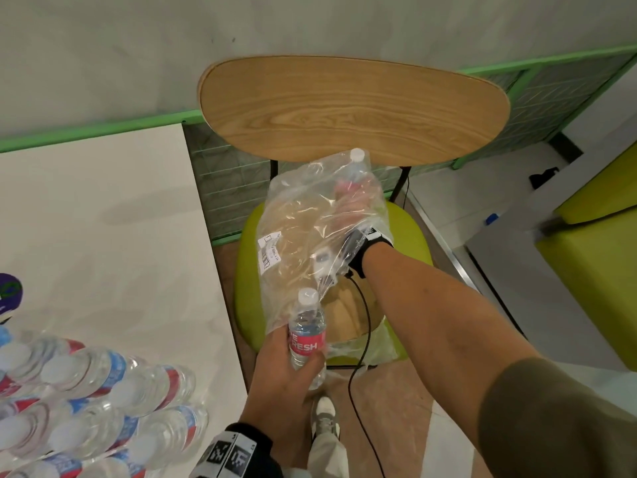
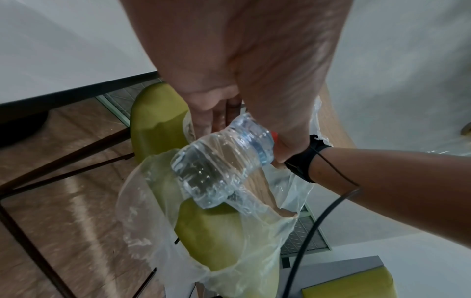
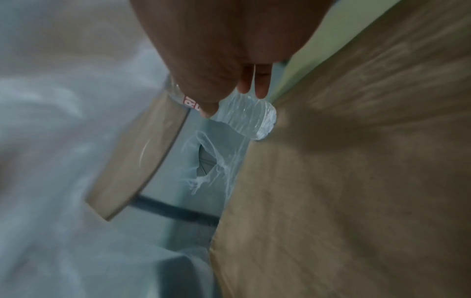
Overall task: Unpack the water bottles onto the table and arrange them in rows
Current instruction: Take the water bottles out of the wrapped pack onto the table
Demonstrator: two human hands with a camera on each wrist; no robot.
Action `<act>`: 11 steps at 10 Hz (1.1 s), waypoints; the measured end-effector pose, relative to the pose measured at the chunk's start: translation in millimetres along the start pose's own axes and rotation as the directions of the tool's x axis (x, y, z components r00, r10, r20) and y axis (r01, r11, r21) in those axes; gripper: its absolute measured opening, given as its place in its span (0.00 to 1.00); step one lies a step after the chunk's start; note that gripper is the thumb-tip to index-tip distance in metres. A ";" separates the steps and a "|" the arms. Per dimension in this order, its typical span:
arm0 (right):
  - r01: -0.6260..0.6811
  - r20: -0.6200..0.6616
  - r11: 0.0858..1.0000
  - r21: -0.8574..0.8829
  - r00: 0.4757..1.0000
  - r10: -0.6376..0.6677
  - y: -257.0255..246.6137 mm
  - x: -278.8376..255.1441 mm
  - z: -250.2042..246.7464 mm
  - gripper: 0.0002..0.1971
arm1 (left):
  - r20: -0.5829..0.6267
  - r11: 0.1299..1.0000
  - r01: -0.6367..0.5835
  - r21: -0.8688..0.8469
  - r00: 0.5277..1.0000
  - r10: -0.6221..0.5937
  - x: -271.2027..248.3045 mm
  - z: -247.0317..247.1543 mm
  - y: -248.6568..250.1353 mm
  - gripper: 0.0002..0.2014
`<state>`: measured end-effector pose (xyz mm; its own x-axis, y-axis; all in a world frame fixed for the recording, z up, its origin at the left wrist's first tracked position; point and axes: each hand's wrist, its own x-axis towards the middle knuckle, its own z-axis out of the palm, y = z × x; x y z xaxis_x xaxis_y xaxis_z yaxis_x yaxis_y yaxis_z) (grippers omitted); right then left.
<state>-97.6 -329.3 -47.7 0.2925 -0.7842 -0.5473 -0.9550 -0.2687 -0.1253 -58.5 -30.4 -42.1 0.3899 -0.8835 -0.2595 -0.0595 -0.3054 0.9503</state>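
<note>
Currently, an upright water bottle (image 1: 306,331) with a red label is gripped by the left hand (image 1: 282,370), fingers curled round its body, at 6 o'clock above the green chair (image 1: 410,236). A second bottle (image 1: 355,170) is clasped by the right hand (image 1: 355,201) inside the clear plastic bag (image 1: 296,236) at 12 o'clock. More bottles (image 1: 103,401) are clustered on the white table (image 1: 103,208) at 8 o'clock.
</note>
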 end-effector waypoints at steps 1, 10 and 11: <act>0.056 0.014 0.996 -0.062 0.998 -0.056 3.8 -26.2 -13.8 0.22 | 0.029 1.000 0.007 0.003 1.000 -0.007 4.6 -1.3 2.0 0.22; 0.140 -0.205 0.724 0.675 0.979 0.001 6.8 -206.2 74.9 0.18 | 0.069 0.985 -0.108 0.135 0.993 0.099 -74.8 -70.8 40.1 0.26; 0.144 -0.174 0.675 0.724 0.985 -0.023 0.2 -241.6 87.2 0.25 | 0.014 0.984 -0.141 0.108 0.990 0.141 -104.4 -90.4 53.8 0.26</act>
<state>-172.7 -91.2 12.3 0.3187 -0.8629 -0.3923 -0.6380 0.1107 -0.7620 -19.3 77.5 51.6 0.3646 -0.9226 -0.1257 -0.2133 -0.2142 0.9532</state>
